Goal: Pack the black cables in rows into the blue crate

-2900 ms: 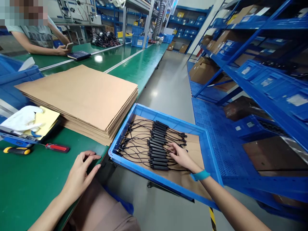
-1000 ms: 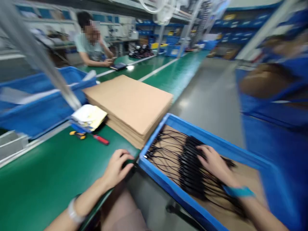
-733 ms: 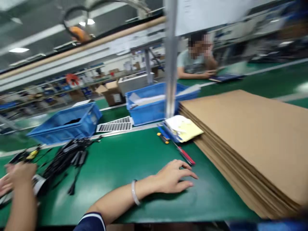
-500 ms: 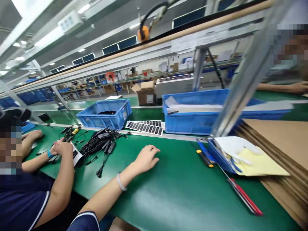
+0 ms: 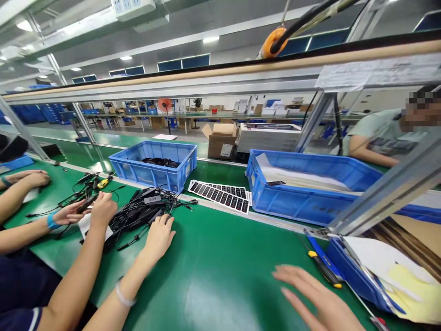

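Observation:
My left hand [image 5: 159,238], with a pale band at the wrist, is at the right side of a heap of black cables [image 5: 138,212]. Its bent fingers are closed around a dark part of a black cable [image 5: 167,219], mostly hidden under them. My right hand [image 5: 315,296] hovers over the green table [image 5: 213,262] at the lower right. Its fingers are stretched out and somewhat blurred, and nothing is in them. Just beyond it lies a yellow-and-black-handled tool [image 5: 325,270].
Left, a co-worker's hands [image 5: 99,209] handle a black part. Behind stand a blue bin [image 5: 155,177] with dark items, sheets of black labels [image 5: 220,195] and a blue bin [image 5: 296,202] with white sheets. A metal post [image 5: 386,193] and papers [image 5: 389,266] are at right.
My left hand has gone left from above the bare table to the cable heap and closed on a cable. My right hand has come into view at the lower right. The view has shifted.

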A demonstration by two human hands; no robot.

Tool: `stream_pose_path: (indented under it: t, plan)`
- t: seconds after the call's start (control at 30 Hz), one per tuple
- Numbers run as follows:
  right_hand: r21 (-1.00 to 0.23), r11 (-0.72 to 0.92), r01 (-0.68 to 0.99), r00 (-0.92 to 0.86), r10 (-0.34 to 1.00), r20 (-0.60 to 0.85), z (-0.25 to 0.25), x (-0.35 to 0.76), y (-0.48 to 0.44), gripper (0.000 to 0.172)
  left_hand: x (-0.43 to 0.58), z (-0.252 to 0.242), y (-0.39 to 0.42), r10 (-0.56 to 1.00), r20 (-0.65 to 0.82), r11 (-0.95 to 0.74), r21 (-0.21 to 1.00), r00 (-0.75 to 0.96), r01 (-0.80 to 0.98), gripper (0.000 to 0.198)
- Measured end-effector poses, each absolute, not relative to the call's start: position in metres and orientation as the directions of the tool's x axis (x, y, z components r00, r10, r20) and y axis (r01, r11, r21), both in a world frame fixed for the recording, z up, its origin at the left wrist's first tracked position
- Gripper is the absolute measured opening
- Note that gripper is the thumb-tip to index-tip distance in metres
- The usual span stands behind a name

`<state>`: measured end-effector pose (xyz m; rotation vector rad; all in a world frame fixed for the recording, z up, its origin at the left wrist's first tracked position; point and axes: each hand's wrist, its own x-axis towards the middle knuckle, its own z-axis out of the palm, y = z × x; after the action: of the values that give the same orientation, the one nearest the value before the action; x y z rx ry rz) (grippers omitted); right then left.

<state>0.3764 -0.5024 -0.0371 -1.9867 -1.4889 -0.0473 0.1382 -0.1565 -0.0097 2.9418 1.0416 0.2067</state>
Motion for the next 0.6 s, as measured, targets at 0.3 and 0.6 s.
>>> stream_pose_path:
  t: [0.3, 0.6]
  plan:
    - [-0.318, -0.316, 0.894, 0.392, 0.896, 0.211, -0.027, 0.471, -0.211, 0.037, 0.129, 0.014, -0.172, 0.453, 0.054, -0.870, 0.248, 0.890, 0.427, 0.041]
    - [-0.314, -0.333, 0.889, 0.429, 0.845, 0.318, -0.049, 0.516, -0.170, 0.019, 0.114, 0.011, -0.144, 0.502, 0.144, -0.844, 0.298, 0.852, 0.447, 0.039]
